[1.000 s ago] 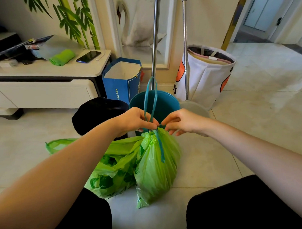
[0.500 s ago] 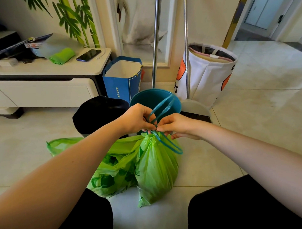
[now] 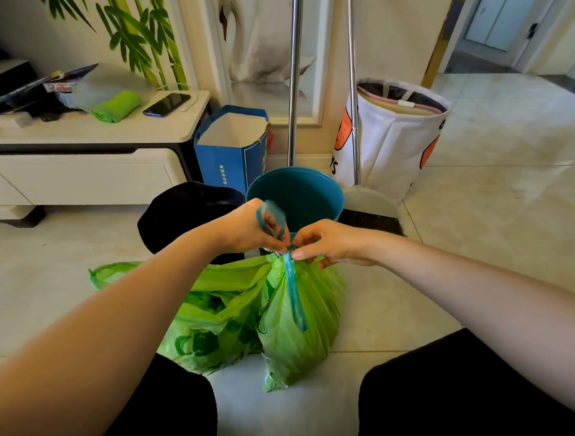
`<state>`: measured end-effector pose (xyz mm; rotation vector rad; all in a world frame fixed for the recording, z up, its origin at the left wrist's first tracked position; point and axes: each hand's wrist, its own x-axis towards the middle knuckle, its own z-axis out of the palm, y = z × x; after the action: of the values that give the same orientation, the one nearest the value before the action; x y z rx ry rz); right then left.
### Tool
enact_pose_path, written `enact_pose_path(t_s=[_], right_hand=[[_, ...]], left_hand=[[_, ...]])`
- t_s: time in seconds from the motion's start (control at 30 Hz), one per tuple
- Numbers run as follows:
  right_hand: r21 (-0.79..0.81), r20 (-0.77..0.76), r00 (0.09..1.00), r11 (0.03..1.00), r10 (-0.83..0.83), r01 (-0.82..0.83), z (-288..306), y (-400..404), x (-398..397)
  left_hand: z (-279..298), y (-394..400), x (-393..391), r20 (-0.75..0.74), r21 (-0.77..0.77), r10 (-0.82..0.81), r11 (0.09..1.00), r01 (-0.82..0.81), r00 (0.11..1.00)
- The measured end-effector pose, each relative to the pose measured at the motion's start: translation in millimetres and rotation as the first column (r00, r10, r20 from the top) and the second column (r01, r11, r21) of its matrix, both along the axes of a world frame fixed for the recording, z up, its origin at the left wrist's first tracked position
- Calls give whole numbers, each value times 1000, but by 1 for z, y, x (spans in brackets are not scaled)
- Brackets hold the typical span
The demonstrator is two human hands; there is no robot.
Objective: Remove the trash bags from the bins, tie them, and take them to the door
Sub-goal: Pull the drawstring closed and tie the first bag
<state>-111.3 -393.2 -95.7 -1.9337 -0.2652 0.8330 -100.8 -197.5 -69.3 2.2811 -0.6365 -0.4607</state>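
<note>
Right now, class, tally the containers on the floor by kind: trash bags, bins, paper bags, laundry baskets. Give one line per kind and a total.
Trash bags: 2, tied bag, loose bag
Bins: 2, teal bin, black bin
Paper bags: 1, blue bag
Laundry baskets: 1, white basket
Total: 6

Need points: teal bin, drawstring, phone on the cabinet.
teal bin (image 3: 300, 198), head view, inner wall below the rim.
drawstring (image 3: 293, 289), head view, strand hanging down the green bag.
phone (image 3: 167, 104), head view, middle of its dark screen.
</note>
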Motion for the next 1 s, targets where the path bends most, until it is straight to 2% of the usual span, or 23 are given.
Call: enact_pose_path(t_s=[0.1, 0.23, 0.37, 0.6, 0.77, 0.9, 1.0], right_hand=[[8, -68, 998, 1000, -3, 4, 3, -2, 2], [39, -91, 994, 997, -68, 72, 3, -1, 2], [34, -68, 993, 995, -96, 98, 3, -4, 0], [0, 58, 986, 988, -155, 155, -1, -6, 1], [-6, 120, 987, 994, -104, 105, -1, -6, -1], [-9, 141, 982, 992, -123, 126, 1, -7, 2], [42, 91, 973, 977, -213, 210, 2, -6, 6]], left_hand=[[0, -2, -2, 18, 73, -8, 997, 7, 1000], [-6, -7, -2, 247, 177, -61, 984, 16, 967], [-8, -15, -6, 415, 174, -52, 984, -24, 908], [-15, -18, -9, 603, 145, -170, 984, 103, 780], [-15, -16, -9, 617, 104, -144, 989, 102, 774], [-13, -14, -6, 556, 83, -65, 996, 23, 829], [-13, -13, -6, 451, 63, 9, 997, -41, 892]])
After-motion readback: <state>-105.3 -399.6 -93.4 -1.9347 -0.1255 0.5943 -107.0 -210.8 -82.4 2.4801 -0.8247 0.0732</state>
